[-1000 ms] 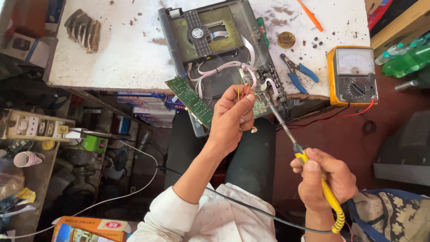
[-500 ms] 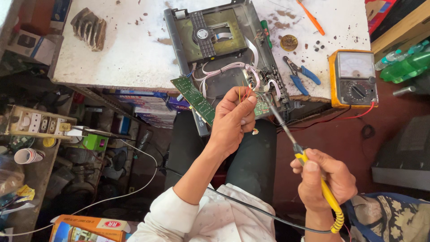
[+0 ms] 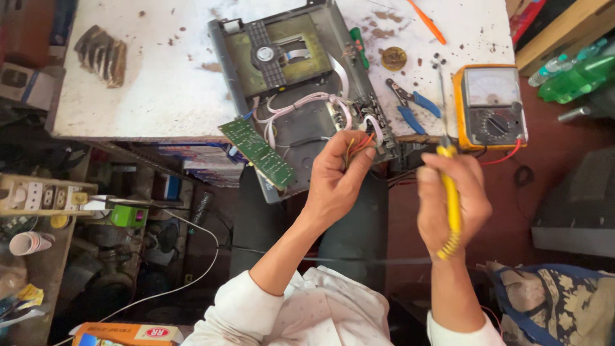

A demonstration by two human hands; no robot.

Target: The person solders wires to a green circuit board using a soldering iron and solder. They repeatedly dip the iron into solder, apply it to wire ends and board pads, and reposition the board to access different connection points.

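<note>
Single view, head-worn camera, looking steeply down from above the person's own lap. The frame's top faces away from the wearer. The stained white worktable [image 3: 160, 96] fills the upper half; its near edge runs across mid-frame, its far edge is cut off by the frame top. Both forearms enter from the bottom edge, close to the lens. The left hand [image 3: 336, 176] sits at the table's near edge, the right hand [image 3: 451, 198] just off it. Cluttered floor shows left and right.
</note>
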